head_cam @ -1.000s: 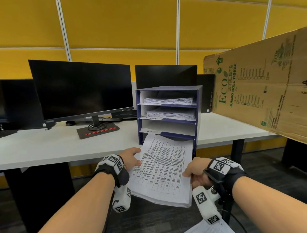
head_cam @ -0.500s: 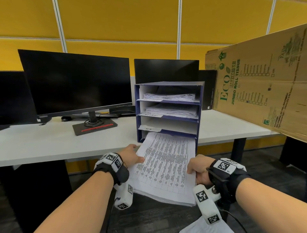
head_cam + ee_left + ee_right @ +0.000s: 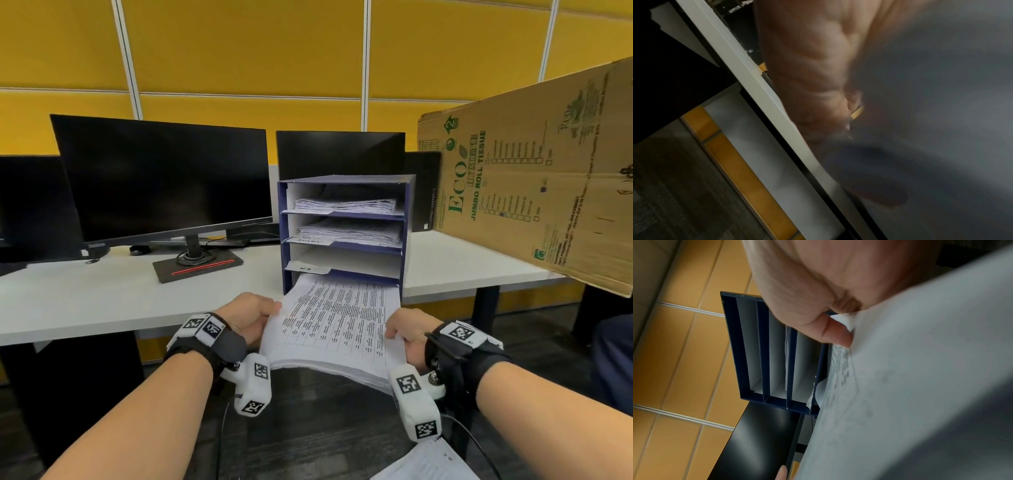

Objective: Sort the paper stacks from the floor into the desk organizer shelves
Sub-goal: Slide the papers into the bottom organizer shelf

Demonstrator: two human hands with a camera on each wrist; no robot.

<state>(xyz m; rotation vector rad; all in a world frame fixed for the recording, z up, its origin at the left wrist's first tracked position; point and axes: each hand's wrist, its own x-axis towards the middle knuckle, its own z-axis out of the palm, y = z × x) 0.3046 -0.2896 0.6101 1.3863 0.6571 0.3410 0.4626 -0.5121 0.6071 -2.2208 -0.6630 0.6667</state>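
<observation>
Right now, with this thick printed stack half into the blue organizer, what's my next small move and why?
Probably push straight forward. The thick stack of printed paper has only its far edge in the bottom slot of the blue desk organizer; the left hand and right hand grip its near corners, which sag off the white desk.

Head view is showing bright, even light with no hard glare; the yellow wall panels (image 3: 239, 44) are bowing toward the frame edges from wide-angle distortion. Fine print on the paper stack (image 3: 337, 322) is reading soft. Left wrist view is running dim and noisy, with the left hand (image 3: 807, 68) smeared by blur and grey paper filling the right side out of focus. Right wrist view is brighter; the right hand (image 3: 809, 288) and paper are blurring up close, while the desk organizer (image 3: 764, 352) is staying fairly sharp.
</observation>
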